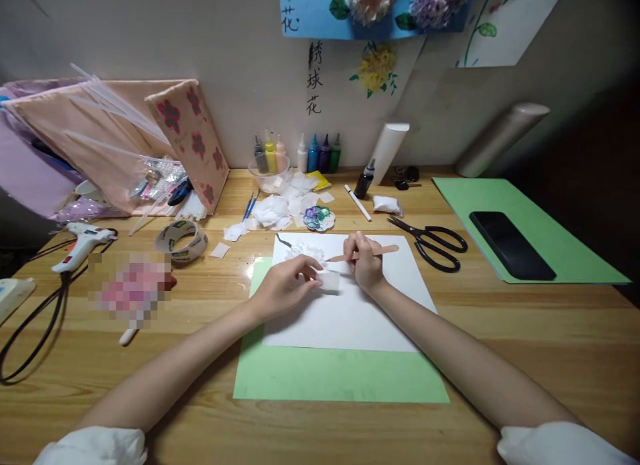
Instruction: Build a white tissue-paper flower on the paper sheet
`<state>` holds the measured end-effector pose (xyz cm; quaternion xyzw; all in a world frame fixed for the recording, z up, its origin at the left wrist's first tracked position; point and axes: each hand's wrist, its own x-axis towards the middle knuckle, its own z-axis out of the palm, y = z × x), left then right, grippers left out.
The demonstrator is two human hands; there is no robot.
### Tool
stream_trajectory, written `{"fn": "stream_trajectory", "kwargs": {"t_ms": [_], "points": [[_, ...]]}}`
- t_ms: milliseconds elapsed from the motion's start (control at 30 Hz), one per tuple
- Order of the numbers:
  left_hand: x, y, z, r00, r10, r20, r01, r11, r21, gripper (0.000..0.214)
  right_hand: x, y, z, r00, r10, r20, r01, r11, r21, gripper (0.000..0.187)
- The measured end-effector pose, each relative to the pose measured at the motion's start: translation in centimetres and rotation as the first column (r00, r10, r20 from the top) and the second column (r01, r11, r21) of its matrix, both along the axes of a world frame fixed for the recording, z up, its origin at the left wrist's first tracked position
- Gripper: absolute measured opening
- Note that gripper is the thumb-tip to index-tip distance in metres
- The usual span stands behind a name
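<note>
My left hand [286, 286] pinches a small white square of tissue paper [330, 280] over a white sheet [350, 312] that lies on a green sheet [340, 375]. My right hand [364, 260] grips a wooden stick [387, 250], whose tip points left toward the tissue. Just beyond the hands, a white tissue flower [304, 250] sits on the white sheet, with a thin dark curved stem [283, 241] beside it.
On the wooden desk: black scissors [433, 242], phone [510, 244] on a green mat [540, 232], tape roll [181, 240], glue gun [83, 244] with cable, paint palette [319, 218], paint bottles [297, 155], tissue scraps [275, 210], pink fabric boxes [125, 138] at left.
</note>
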<state>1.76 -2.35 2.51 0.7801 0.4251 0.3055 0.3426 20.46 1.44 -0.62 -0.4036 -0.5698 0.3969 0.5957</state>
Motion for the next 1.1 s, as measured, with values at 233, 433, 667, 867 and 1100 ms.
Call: {"fn": "stream_trajectory", "kwargs": {"t_ms": [233,433,667,867,1100], "points": [[1.2,0.0,-1.0,0.987,0.131,-0.092,-0.136,0.989,-0.052,0.023,0.0,-0.6,0.1,0.998,0.006,0.064,-0.014,0.991,0.13,0.052],[1.5,0.2,-0.8,0.983,0.18,-0.034,-0.183,0.978,-0.102,0.025,0.0,-1.8,0.4,0.969,0.03,0.245,-0.126,0.915,0.384,0.049],[1.4,0.5,-1.0,0.974,0.223,0.036,-0.215,0.964,-0.156,0.03,-0.3,-1.6,0.4,0.867,-0.04,0.497,-0.253,0.823,0.508,0.043],[1.4,0.4,-1.0,0.977,0.207,0.052,-0.199,0.971,-0.135,0.03,-0.6,-1.5,0.1,0.834,-0.033,0.551,-0.269,0.848,0.458,0.04],[1.4,0.4,-1.0,0.978,0.209,0.008,-0.208,0.973,-0.097,0.027,-0.5,-1.7,0.0,0.869,-0.068,0.49,-0.178,0.881,0.438,0.042]]}}
